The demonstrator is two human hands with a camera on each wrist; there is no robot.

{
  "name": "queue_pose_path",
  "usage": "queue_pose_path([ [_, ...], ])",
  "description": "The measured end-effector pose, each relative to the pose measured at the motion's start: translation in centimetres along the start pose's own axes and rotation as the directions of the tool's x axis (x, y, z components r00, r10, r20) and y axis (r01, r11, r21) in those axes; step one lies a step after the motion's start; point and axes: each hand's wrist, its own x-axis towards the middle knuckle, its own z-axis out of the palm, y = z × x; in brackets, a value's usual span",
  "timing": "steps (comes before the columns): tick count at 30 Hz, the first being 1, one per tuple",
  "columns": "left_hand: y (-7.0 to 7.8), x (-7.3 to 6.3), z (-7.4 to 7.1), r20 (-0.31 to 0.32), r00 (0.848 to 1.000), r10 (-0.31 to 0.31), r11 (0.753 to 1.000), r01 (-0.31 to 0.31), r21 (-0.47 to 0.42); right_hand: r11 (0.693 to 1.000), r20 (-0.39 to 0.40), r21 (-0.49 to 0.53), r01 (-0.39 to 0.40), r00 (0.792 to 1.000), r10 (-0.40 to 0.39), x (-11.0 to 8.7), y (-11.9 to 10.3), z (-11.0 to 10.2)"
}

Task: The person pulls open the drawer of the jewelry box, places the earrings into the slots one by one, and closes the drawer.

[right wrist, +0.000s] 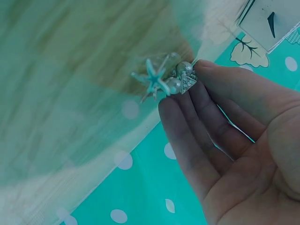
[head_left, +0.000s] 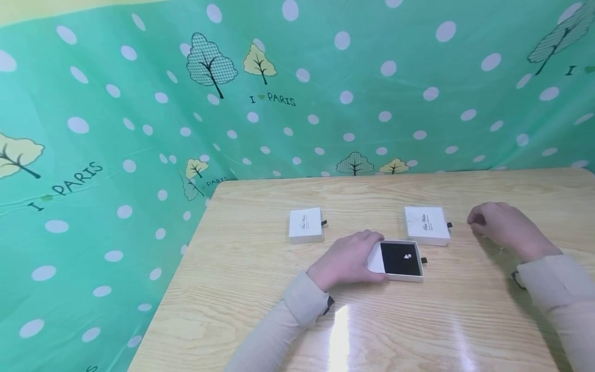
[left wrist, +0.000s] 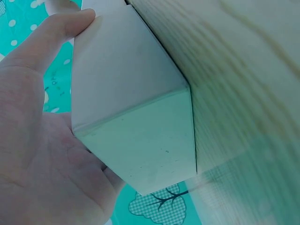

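A white slide-out jewelry box [head_left: 375, 258] lies on the table with its drawer showing a black lining [head_left: 395, 264]. On the lining is a small shiny piece of jewelry [head_left: 407, 256]. My left hand [head_left: 348, 261] grips the box, thumb on its near side and fingers on the far side. In the left wrist view the white box [left wrist: 136, 84] fills the space beside the thumb. My right hand [head_left: 506, 227] is over the table at the right. Its fingertips are at a cluster of jewelry [right wrist: 173, 80] with a starfish, pearls and a triangle; whether they pinch a piece is unclear.
One closed white box [head_left: 306, 225] with a black pull tab stands at the back left. Another closed white box [head_left: 425, 225] stands just behind the open drawer. The wooden table [head_left: 223, 248] ends at a green dotted cloth [head_left: 297, 119] hanging behind and to the left.
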Motion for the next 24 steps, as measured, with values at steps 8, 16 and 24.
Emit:
queue_pose_path([
  [8,0.1,-0.1,-0.1,-0.005,1.000,0.003,1.000,-0.003,-0.001,1.000,-0.006,-0.011,0.018,1.000,-0.018,-0.2,0.1,-0.3],
  [16,0.1,-0.1,-0.3,-0.007,1.000,0.004,1.000,-0.004,0.001,1.000,-0.015,0.017,0.001,1.000,-0.001,-0.4,-0.2,-0.8],
  [24,0.0,-0.1,-0.2,-0.003,1.000,0.005,1.000,-0.005,0.007,1.000,-0.007,0.030,0.007,1.000,-0.007,-0.4,-0.4,-1.0],
])
